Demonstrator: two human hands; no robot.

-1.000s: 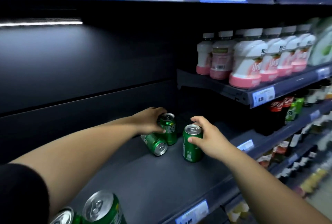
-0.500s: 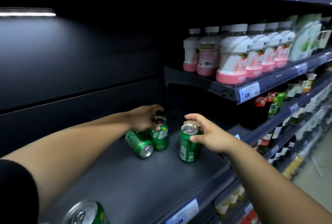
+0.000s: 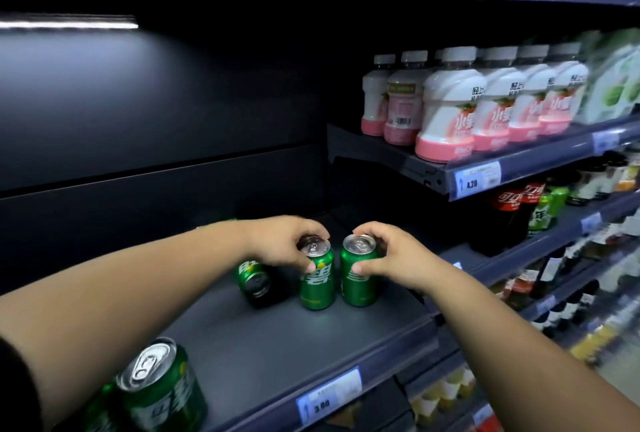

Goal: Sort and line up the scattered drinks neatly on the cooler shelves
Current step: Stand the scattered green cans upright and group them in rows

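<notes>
Green cans [image 3: 317,279]: four are seen, two upright, one lying, one near.
Pink-and-white bottles [image 3: 446,112]: at least six are counted.
Hands [image 3: 280,244]: two are seen.
Price tags [image 3: 329,400]: three are read clearly.

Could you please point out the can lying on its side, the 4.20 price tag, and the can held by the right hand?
Can lying on its side [image 3: 252,278]: head view, on its green body.
4.20 price tag [image 3: 477,179]: head view, middle of the label.
Can in the right hand [image 3: 358,284]: head view, on its green side wall.
</notes>
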